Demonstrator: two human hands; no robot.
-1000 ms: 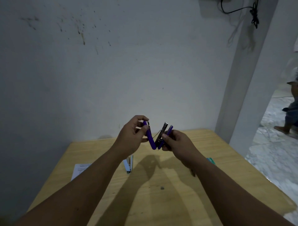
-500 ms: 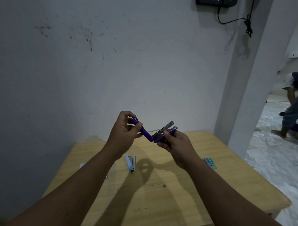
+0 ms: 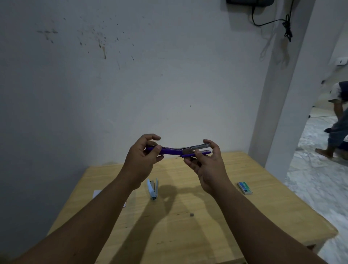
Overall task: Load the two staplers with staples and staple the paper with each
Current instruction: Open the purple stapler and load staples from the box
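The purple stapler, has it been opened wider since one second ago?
Yes. The purple stapler formed a narrow V above the table before; now its cover and base lie almost in one line, left hand and right hand farther apart.

home room | stained white wall (image 3: pixel 94 75) | plain wooden table (image 3: pixel 197 226) | marble-tiled floor (image 3: pixel 316 179) through doorway

A wooden table (image 3: pixel 197 235) spreads below the hands, against a stained white wall (image 3: pixel 131 84) behind them. High above the right hand, a dark box (image 3: pixel 248 1) trails a black cable (image 3: pixel 286 28). Far right of the hands, a person (image 3: pixel 339 120) bends over a marbled floor (image 3: pixel 316 179).
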